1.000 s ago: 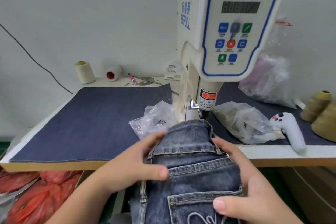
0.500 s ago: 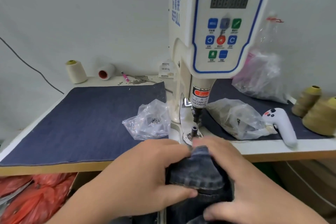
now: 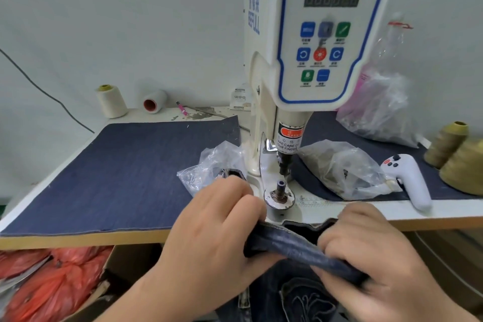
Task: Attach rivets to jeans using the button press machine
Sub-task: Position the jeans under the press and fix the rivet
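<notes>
"SERVO BUTTON MACHINE" is printed on the button press machine, with "TAKE CARE OF YOUR FINGER" on its warning label. The jeans are held at the table edge, just before the lower die, gripped by the curled fingers of the left hand and right hand.

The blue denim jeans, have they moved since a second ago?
Yes. The blue denim jeans came back toward the person: they covered the metal die post of the white button press machine, which now stands bare.

place: garment workshop | cues: button press machine, thread cones
</notes>
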`<state>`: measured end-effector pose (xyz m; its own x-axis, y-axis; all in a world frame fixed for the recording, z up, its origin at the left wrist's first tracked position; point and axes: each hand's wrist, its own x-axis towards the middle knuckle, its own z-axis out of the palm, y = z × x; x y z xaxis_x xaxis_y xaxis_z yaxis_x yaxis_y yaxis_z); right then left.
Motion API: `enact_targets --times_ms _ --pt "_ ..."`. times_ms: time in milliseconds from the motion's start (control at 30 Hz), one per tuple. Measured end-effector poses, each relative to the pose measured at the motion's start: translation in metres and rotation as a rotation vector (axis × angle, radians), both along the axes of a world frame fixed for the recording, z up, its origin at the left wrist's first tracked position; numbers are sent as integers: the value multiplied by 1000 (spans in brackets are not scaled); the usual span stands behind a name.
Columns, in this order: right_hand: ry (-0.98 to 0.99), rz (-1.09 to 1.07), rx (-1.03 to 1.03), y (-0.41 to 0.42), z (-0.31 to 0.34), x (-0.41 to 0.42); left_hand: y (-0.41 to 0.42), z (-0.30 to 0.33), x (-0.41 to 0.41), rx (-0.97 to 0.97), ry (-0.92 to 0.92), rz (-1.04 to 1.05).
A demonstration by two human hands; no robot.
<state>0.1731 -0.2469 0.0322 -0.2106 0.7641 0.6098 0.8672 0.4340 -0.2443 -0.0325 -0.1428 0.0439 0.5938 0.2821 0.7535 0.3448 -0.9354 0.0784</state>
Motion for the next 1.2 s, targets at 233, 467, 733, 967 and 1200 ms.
enact_targets --times_ms 233,467,733,967,1200 --pt "-87 -173 -446 14 1 16 -2 12 -1 -266 475 -74" --pt "190 -127 -293 1 3 26 11 -14 8 -695 851 -177" --pt "730 211 -503 16 2 40 9 -5 -5 -1446 24 -531" --pt "942 440 -1244 23 -12 34 21 -1 -5 -1650 9 -659" --pt "871 613 -1359 30 -5 28 42 3 -3 -1714 206 -579"
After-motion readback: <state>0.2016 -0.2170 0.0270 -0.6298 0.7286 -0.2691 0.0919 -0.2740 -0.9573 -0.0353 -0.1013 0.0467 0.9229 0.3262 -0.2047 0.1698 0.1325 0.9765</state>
